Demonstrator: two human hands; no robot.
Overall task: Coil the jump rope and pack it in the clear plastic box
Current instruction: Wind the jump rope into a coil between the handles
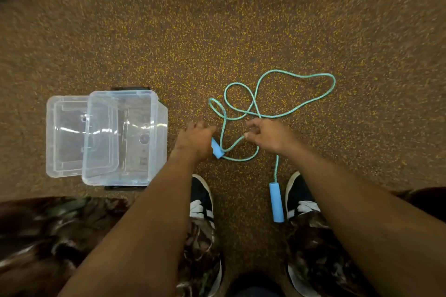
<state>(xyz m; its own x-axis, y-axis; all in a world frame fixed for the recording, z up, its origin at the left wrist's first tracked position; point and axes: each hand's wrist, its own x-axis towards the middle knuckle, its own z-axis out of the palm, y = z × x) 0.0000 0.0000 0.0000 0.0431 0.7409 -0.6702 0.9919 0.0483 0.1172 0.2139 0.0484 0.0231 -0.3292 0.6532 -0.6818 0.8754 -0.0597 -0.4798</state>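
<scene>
Dim, warm indoor lighting with darkened corners, white overhead glare streaks across the clear plastic box (125,128), motion blur smearing the speckled floor (313,19) toward the frame edges, marked wide-angle bending at the borders, and soft, out-of-focus trousers (60,229) in the near foreground.

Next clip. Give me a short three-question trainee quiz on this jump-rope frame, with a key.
1. True or false: the jump rope already lies coiled inside the clear plastic box.
2. Where does the free blue handle lie? A) between the shoes; B) in the box; C) on the lid.
3. Fill in: the other handle is right beside the ____ hand.
Key: 1 false; 2 A; 3 left hand.
</scene>
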